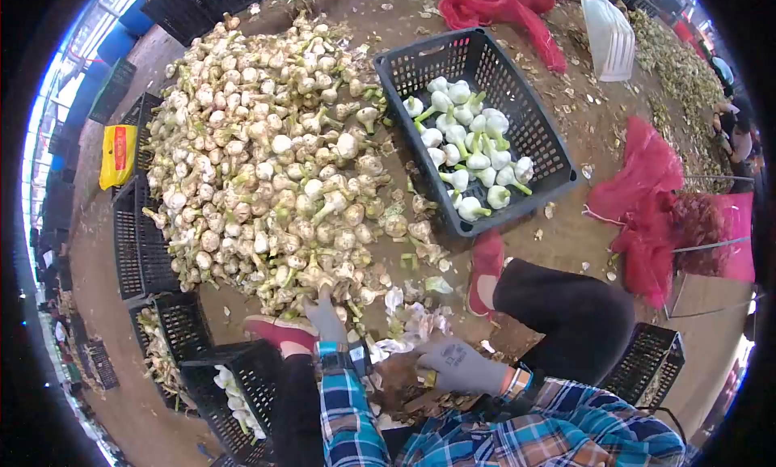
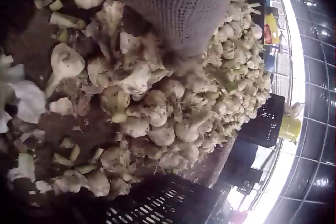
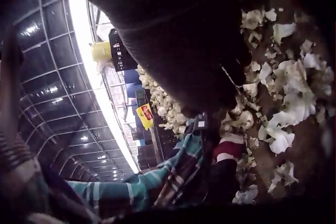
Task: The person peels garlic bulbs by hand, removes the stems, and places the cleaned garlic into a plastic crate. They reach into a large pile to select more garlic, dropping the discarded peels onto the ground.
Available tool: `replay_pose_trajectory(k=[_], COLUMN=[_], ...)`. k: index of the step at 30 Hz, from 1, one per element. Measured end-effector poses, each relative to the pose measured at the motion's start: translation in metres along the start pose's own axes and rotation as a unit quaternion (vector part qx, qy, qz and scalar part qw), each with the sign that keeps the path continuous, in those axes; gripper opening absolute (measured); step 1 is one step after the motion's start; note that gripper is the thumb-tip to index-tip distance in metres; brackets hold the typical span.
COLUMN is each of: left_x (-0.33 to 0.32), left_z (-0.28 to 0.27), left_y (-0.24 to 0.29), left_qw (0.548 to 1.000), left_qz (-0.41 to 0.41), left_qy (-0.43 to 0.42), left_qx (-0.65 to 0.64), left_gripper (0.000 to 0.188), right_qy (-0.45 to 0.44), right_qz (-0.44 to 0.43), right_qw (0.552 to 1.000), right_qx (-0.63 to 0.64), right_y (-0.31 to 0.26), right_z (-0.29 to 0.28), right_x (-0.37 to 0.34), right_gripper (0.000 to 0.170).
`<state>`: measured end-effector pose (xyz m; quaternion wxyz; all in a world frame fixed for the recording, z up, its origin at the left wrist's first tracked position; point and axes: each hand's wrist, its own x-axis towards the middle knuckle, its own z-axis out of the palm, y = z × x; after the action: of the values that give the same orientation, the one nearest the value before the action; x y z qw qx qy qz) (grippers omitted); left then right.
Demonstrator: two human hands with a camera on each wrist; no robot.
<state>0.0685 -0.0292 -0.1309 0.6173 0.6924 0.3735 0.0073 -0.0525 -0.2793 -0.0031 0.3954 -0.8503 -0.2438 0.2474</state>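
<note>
Plaid sleeves [image 1: 558, 425]: blue, white and brown checked cloth, closest to the camera, on the near side of the broad heap of cream, soil-stained garlic bulbs [image 1: 250, 168].
Left hand [image 1: 327, 320]: grey knitted glove, at the heap's near edge, touching the bulbs; its fingertips are hidden among them, so whether it grips one I cannot tell.
Right hand [image 1: 459, 365]: grey glove, well apart from the left, near side of the heap and to the right; a small yellowish-green piece shows at its fingertips, but whether it is pinched I cannot tell.
White papery peel [image 1: 416, 325]: scattered between the hands, just off the heap's near edge.
Red shoes [image 1: 487, 273]: one touches the heap's near edge beside the left hand; the other stands right of the heap.
Dark-trousered right leg [image 1: 570, 309]: bent, well right of the heap, between the right hand and the red mesh sacking [image 1: 647, 200].
Black slatted plastic crate [image 1: 558, 156]: just right of the heap, holding clean white bulbs with green stems [image 1: 477, 139].
Black plastic crates [image 1: 129, 240]: along the heap's left side, a yellow-and-red bag [image 1: 118, 156] by them.
White plastic bag [image 1: 608, 38]: far right of the heap.
</note>
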Motion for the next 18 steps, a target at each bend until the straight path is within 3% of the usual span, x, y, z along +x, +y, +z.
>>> replay_pose_trajectory(k=[1, 2, 4, 5, 6, 7, 9, 10, 11, 12, 13, 14, 15, 16, 18], left_x=[-0.011, -0.008, -0.04, -0.059, -0.078, -0.099, -0.138, -0.161, -0.177, -0.194, -0.205, -0.216, -0.225, -0.23, -0.236], left_z=[-0.009, -0.024, -0.036, -0.035, -0.036, -0.037, -0.039, -0.04, -0.038, -0.036, -0.039, -0.038, -0.038, -0.039, -0.041], left_y=[0.008, -0.011, 0.01, 0.019, 0.023, 0.025, 0.05, 0.075, 0.088, 0.101, 0.097, 0.098, 0.1, 0.102, 0.103], left_qw=[0.995, 0.967, 0.929, 0.902, 0.902, 0.956, 0.948, 0.943, 0.953, 0.96, 0.963, 0.96, 0.951, 0.951, 0.855], left_qz=[-0.052, -0.064, -0.116, -0.124, -0.121, 0.066, 0.251, 0.235, 0.165, 0.093, 0.1, 0.151, 0.201, 0.202, 0.413], left_qy=[-0.022, -0.109, -0.171, -0.203, -0.205, -0.204, -0.192, -0.233, -0.248, -0.256, -0.246, -0.236, -0.225, -0.226, -0.225], left_qx=[-0.083, -0.223, -0.307, -0.361, -0.36, -0.199, -0.025, -0.035, -0.053, -0.07, -0.044, 0.012, 0.067, 0.067, 0.218], left_gripper=[0.075, 0.056, 0.037, 0.035, 0.035, 0.036, 0.038, 0.041, 0.047, 0.052, 0.059, 0.059, 0.058, 0.058, 0.057], right_qy=[-0.003, 0.001, 0.163, 0.167, 0.084, 0.0, 0.061, 0.116, 0.119, 0.092, 0.061, 0.063, 0.064, 0.107, 0.186], right_qz=[0.027, 0.022, -0.075, -0.079, -0.056, -0.031, -0.031, -0.03, -0.032, 0.085, 0.198, 0.212, 0.212, 0.158, 0.07], right_qw=[0.999, 0.999, 0.976, 0.975, 0.992, 0.999, 0.997, 0.993, 0.992, 0.973, 0.909, 0.838, 0.838, 0.85, 0.859], right_qx=[0.023, 0.025, 0.126, 0.125, 0.079, 0.032, 0.026, 0.019, 0.018, 0.194, 0.362, 0.498, 0.498, 0.49, 0.472], right_y=[-0.003, -0.006, -0.01, -0.007, -0.001, 0.003, -0.005, -0.01, -0.018, -0.03, -0.042, -0.054, -0.052, -0.047, -0.043], right_z=[0.0, 0.0, -0.003, -0.001, 0.001, 0.004, 0.0, -0.004, -0.011, -0.022, -0.035, -0.05, -0.048, -0.043, -0.035], right_x=[0.0, 0.0, -0.001, -0.004, -0.007, -0.011, -0.016, -0.016, -0.017, -0.019, -0.021, -0.021, -0.023, -0.024, -0.025], right_gripper=[0.02, 0.02, 0.03, 0.03, 0.033, 0.037, 0.042, 0.047, 0.047, 0.049, 0.051, 0.047, 0.047, 0.042, 0.02])
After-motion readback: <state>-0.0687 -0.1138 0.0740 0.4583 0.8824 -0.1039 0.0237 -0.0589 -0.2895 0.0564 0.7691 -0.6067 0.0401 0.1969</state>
